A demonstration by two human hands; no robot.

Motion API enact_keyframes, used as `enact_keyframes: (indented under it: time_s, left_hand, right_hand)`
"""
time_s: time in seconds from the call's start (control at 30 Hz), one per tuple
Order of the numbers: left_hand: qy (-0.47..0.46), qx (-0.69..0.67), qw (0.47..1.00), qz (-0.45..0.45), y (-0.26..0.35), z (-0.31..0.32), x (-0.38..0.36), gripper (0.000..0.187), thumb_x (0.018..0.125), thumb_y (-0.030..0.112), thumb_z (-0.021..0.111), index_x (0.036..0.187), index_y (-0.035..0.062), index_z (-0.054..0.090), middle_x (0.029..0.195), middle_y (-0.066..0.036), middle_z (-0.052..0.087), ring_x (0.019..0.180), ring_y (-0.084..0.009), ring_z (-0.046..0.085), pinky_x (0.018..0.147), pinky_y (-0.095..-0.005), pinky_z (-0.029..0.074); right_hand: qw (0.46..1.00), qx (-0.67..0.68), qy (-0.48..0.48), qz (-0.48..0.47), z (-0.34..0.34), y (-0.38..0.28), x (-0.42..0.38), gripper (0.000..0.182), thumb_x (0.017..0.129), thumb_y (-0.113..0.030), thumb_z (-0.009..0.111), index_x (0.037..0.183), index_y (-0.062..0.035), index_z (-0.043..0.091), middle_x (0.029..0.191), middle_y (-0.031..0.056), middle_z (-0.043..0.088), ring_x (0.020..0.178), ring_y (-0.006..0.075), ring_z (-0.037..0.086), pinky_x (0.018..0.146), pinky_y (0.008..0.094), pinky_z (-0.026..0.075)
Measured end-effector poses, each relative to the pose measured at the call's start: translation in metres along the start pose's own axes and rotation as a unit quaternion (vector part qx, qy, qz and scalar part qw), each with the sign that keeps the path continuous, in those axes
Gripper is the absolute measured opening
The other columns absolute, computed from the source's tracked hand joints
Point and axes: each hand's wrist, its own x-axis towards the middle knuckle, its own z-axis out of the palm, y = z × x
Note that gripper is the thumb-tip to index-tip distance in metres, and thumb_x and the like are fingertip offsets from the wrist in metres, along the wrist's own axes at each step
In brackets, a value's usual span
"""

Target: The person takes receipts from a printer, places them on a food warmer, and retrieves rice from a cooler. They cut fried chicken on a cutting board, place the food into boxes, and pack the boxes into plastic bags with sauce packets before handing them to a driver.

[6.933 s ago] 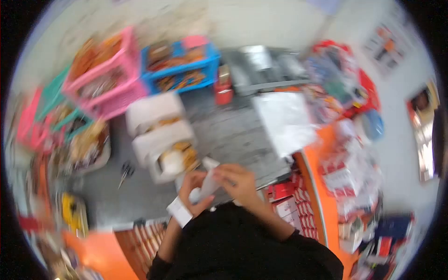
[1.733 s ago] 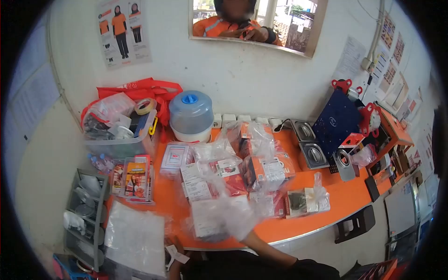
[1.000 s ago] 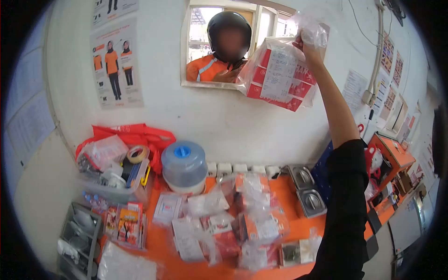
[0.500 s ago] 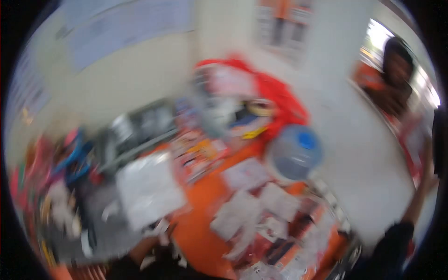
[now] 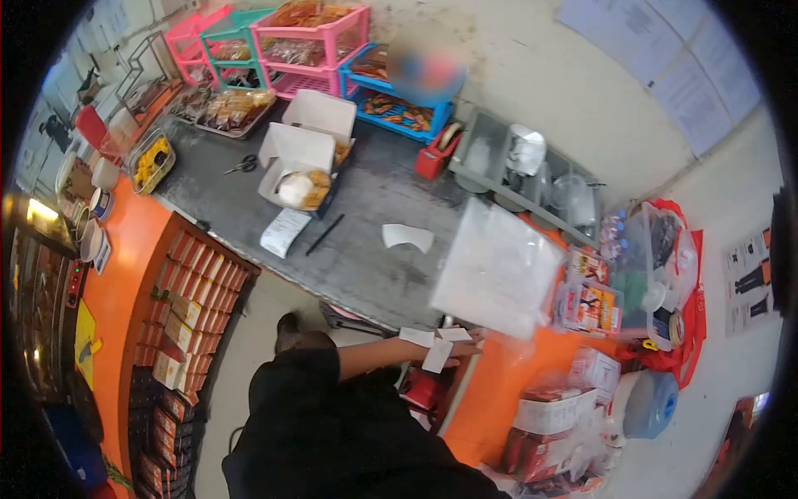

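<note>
My left hand [image 5: 463, 347] reaches to the right from a black sleeve [image 5: 312, 376] at the edge of the counter. Its visible fingers look stretched out, beside an open drawer [image 5: 460, 384] with red things in it. Several blank white paper slips [image 5: 437, 355] lie on the hand and wrist; whether they are stuck on cannot be made out. Just above the hand a stack of clear plastic bags [image 5: 496, 268] lies on the counter. My right hand is out of view.
On the dark counter [image 5: 366, 266] are an open food box [image 5: 293, 185], a receipt [image 5: 285, 233], a black pen [image 5: 325, 234], scissors [image 5: 243, 164] and a red tape dispenser [image 5: 434, 156]. Behind stand a grey cutlery tray [image 5: 490, 179] and pink racks [image 5: 307, 50]. Boxes fill a shelf [image 5: 187, 312].
My view has swung to the left, showing more of the counter. The right arm, raised at the far right before, has left the view. The left hand still has white slips on it.
</note>
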Motion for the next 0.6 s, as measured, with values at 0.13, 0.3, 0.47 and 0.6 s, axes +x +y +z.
enact_keyframes:
  time_s: [0.13,0.3,0.47,0.6]
  left_hand:
    - [0.114,-0.078,0.986,-0.090,-0.047,-0.086,-0.115,0.043,0.085,0.019,0.051,0.126,0.0064,0.042,0.128,-0.017,0.043,0.118,-0.0292,0.043,0.099,-0.0372,0.035]
    - [0.588,-0.022,0.789,-0.176,-0.184,-0.199,-0.275,0.022,0.078,0.003,0.053,0.099,0.0042,0.059,0.099,-0.012,0.062,0.088,-0.0258,0.060,0.083,-0.0354,0.045]
    - [0.600,0.060,0.731,-0.319,-0.305,-0.274,-0.312,0.056,0.077,0.021,0.064,0.124,-0.0001,0.042,0.118,-0.018,0.053,0.109,-0.0323,0.049,0.097,-0.0367,0.035]
    - [0.404,0.043,0.841,-0.357,-0.321,-0.305,-0.307,0.029,0.084,0.023,0.053,0.100,0.0002,0.061,0.091,-0.021,0.063,0.082,-0.0333,0.061,0.075,-0.0358,0.046]
  right_hand:
    - [0.865,0.417,-0.268,-0.081,0.067,-0.377,-0.161,0.033,0.080,-0.018,0.057,0.109,-0.0013,0.056,0.091,0.0152,0.061,0.087,0.0263,0.057,0.078,0.0333,0.045]
    - [0.645,0.576,-0.467,-0.182,0.088,-0.750,-0.299,0.021,0.082,-0.015,0.060,0.097,-0.0001,0.062,0.086,0.0071,0.063,0.080,0.0132,0.059,0.073,0.0254,0.046]
    - [0.700,0.609,-0.358,-0.106,0.092,-0.997,-0.327,0.039,0.081,-0.022,0.063,0.113,-0.0036,0.054,0.099,0.0140,0.063,0.093,0.0245,0.060,0.080,0.0346,0.046]
    - [0.698,0.562,-0.429,-0.116,0.115,-1.037,-0.318,0.038,0.084,-0.024,0.058,0.116,-0.0039,0.052,0.102,0.0156,0.062,0.093,0.0258,0.059,0.081,0.0351,0.046]
